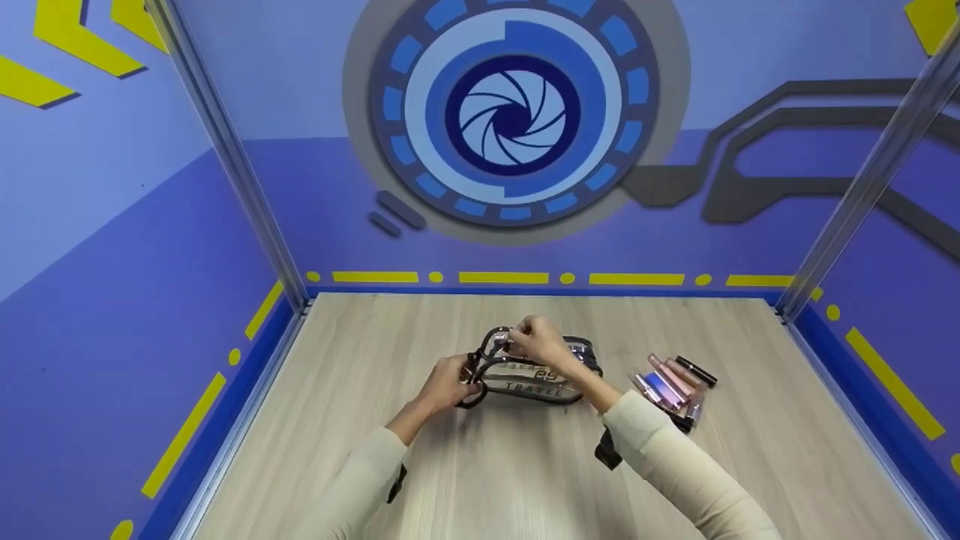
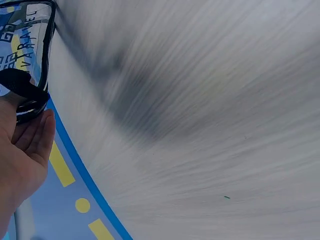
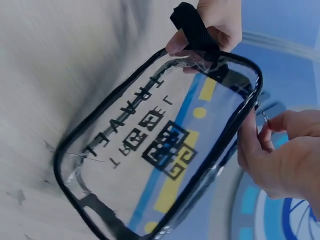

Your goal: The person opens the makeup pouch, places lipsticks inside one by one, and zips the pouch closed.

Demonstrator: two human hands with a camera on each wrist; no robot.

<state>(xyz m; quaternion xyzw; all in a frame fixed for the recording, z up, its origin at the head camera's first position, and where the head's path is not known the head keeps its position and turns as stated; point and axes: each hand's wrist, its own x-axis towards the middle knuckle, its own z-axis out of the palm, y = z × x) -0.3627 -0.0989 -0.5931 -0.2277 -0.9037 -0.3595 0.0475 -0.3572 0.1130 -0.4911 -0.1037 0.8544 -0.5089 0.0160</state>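
Observation:
A clear pouch [image 1: 532, 389] with black piping and "TRAVEL" lettering is held above the table. Its near end, with a black strap loop [image 3: 192, 27], is gripped by my left hand [image 1: 448, 381], thumb and fingers on either side. The right wrist view shows my right hand [image 3: 280, 150] at the pouch's zipped edge, thumb and forefinger pinching a small metal zipper pull [image 3: 265, 118]. No contents show through the clear panel [image 3: 125, 145] in that view. Only the pouch's strap end and part of its print appear in the left wrist view, beside the left hand [image 2: 25, 160].
To the right on the wooden table [image 1: 765, 450] lies a cluster of slim cosmetic tubes [image 1: 679, 381], pink, blue-purple and black. Blue printed walls [image 1: 300, 187] with metal corner posts [image 1: 232, 150] enclose the back and sides.

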